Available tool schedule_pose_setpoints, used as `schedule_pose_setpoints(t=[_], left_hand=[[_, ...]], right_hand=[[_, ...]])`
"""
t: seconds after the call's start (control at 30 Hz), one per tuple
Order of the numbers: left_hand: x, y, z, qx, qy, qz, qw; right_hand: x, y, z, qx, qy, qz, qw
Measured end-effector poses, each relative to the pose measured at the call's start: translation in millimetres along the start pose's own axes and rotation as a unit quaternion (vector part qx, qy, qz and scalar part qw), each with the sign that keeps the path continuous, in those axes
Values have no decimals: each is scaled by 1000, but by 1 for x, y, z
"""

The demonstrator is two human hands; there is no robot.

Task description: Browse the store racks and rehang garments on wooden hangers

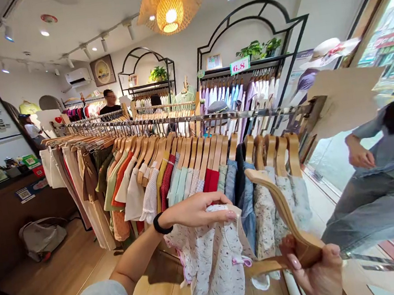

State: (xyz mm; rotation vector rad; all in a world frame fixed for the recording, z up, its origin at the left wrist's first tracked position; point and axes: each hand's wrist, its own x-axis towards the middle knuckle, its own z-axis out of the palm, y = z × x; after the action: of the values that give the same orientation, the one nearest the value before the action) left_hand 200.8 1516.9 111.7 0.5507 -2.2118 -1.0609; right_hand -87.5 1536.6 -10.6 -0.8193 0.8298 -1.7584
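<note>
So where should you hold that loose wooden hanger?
Probably the hanger is best held at its middle bend, from the right, where the right hand is: one arm slants up, the other points left to the garment, leaving both arms free.

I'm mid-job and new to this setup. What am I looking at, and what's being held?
There is no machine here: these are a person's own bare hands, seen from a camera worn on their head, looking forward and down. The left hand, above a black wristband, grips a white patterned garment near its top. The right hand holds a wooden hanger. Behind them, clothes hang from a metal rail. A bag sits on the floor.
</note>
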Motion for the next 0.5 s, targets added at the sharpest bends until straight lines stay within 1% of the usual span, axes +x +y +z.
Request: schedule_pose_setpoints(t=[0.1, 0.27, 0.33, 0.4, 0.5], left_hand=[[7, -2, 6, -5, 6, -1, 1000], [18, 0, 18, 11, 17, -25, 999], [22, 1, 21, 18, 21, -32, 999], [24, 1, 20, 30, 27, -32, 999], [27, 3, 15, 41, 25, -5, 999]], right_hand=[[-4, -4, -4, 7, 32, 25, 999], [2, -19, -19, 13, 42, 39, 998], [10, -24, -23, 8, 33, 35, 999], [18, -26, -23, 4, 5, 27, 1000], [26, -26, -18, 4, -28, 22, 999]])
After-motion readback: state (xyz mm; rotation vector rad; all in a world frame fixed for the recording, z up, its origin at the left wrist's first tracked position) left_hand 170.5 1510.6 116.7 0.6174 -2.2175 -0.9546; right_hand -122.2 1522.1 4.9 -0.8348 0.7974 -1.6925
